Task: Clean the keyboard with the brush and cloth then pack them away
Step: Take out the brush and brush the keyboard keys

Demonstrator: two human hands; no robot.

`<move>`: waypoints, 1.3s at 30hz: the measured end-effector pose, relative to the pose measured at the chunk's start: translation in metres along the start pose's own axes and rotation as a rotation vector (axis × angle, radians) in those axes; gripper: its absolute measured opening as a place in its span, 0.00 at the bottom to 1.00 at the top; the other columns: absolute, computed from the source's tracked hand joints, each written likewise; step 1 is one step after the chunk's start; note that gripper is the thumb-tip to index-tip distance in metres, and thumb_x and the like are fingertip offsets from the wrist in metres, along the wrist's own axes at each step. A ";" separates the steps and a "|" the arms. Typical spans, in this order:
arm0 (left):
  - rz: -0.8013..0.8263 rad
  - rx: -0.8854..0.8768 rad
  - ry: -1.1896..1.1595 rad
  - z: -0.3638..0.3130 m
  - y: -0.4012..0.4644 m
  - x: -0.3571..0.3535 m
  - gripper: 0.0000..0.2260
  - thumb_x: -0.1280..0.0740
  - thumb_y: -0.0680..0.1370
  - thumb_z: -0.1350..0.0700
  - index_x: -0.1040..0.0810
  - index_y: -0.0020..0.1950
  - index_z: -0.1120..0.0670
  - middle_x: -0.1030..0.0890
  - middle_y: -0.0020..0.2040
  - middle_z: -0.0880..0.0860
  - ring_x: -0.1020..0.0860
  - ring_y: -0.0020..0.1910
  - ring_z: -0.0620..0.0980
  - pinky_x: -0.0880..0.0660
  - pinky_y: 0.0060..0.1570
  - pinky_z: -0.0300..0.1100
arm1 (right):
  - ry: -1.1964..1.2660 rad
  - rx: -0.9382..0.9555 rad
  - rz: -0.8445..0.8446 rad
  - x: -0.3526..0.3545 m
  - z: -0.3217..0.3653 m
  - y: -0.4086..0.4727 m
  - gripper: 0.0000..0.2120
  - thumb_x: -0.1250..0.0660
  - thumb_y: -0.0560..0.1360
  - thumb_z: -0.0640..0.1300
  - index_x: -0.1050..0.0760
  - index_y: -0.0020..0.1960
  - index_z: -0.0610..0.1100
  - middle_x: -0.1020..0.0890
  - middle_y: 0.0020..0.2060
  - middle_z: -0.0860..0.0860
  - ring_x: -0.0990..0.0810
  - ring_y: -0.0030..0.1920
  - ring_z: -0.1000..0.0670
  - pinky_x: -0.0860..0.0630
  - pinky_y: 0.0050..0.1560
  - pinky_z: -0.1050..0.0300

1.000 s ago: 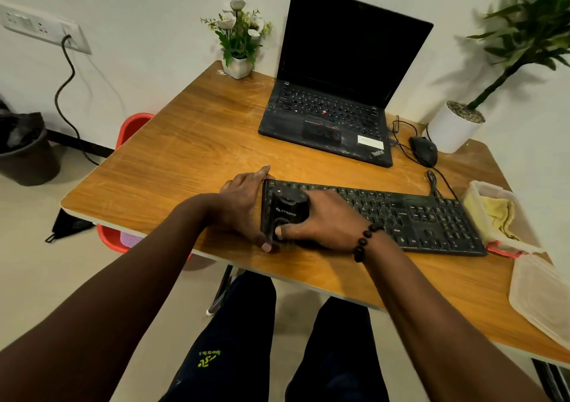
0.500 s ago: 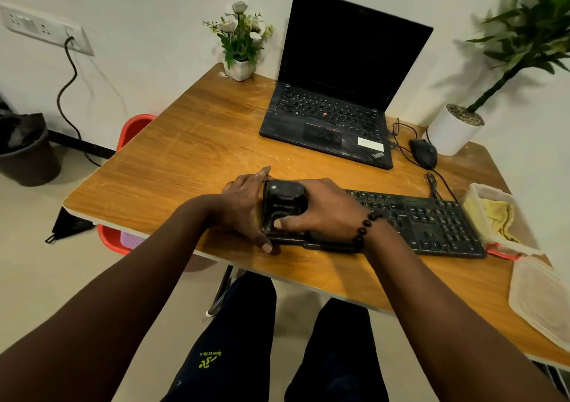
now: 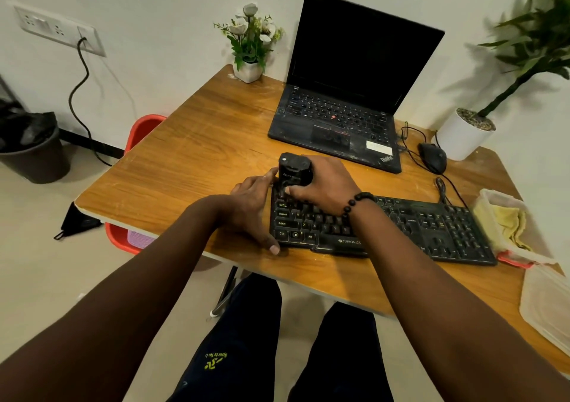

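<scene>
Both hands work the keyboard's left end: the right hand grips a stubby black brush at the far corner keys, while the left hand, fingers spread, braces the board's edge. Hard strokes could pop a keycap or shove the board toward the table's near rim. A yellow cloth waits in an open plastic container at right, its lid beside it. Behind them sit a laptop, mouse and potted flowers.
</scene>
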State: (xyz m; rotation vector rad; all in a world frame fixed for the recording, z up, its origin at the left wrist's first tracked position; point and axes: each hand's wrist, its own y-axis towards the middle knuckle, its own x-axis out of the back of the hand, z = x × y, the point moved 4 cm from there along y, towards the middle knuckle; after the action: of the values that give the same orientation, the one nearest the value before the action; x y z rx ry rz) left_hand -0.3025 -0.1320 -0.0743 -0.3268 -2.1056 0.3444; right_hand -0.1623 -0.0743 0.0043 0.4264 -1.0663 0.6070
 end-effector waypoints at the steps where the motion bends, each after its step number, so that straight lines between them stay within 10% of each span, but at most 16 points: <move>1: 0.000 0.003 0.004 0.001 0.001 0.000 0.72 0.17 0.53 0.36 0.69 0.78 0.44 0.54 0.80 0.51 0.53 0.78 0.61 0.46 0.75 0.62 | 0.022 0.008 0.040 0.000 0.000 0.001 0.19 0.26 0.69 0.51 0.24 0.57 0.47 0.19 0.50 0.53 0.22 0.49 0.54 0.27 0.44 0.65; 15: 0.011 0.014 -0.036 0.003 0.001 0.001 0.72 0.18 0.54 0.35 0.70 0.78 0.45 0.55 0.81 0.52 0.54 0.79 0.61 0.48 0.76 0.62 | -0.172 0.058 0.108 -0.005 0.004 0.033 0.18 0.26 0.70 0.49 0.25 0.58 0.45 0.19 0.52 0.51 0.22 0.53 0.51 0.29 0.50 0.62; 20: 0.028 0.001 -0.069 0.006 0.003 -0.002 0.73 0.19 0.50 0.32 0.72 0.76 0.38 0.57 0.81 0.48 0.56 0.79 0.61 0.50 0.75 0.65 | 0.062 -0.100 -0.205 0.008 -0.016 0.024 0.21 0.26 0.70 0.47 0.26 0.61 0.44 0.22 0.50 0.54 0.24 0.51 0.54 0.30 0.44 0.71; 39: 0.005 -0.045 -0.042 0.003 0.002 -0.001 0.70 0.19 0.55 0.33 0.67 0.79 0.41 0.55 0.80 0.50 0.55 0.79 0.60 0.52 0.75 0.61 | -0.147 -0.368 0.070 0.077 -0.158 -0.033 0.26 0.27 0.70 0.53 0.28 0.64 0.44 0.20 0.58 0.45 0.23 0.56 0.46 0.29 0.52 0.56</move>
State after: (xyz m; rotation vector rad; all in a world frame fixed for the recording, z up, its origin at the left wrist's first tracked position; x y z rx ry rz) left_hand -0.3048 -0.1312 -0.0774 -0.3538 -2.1560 0.3095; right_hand -0.0073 0.0146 0.0053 0.1135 -1.3076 0.4322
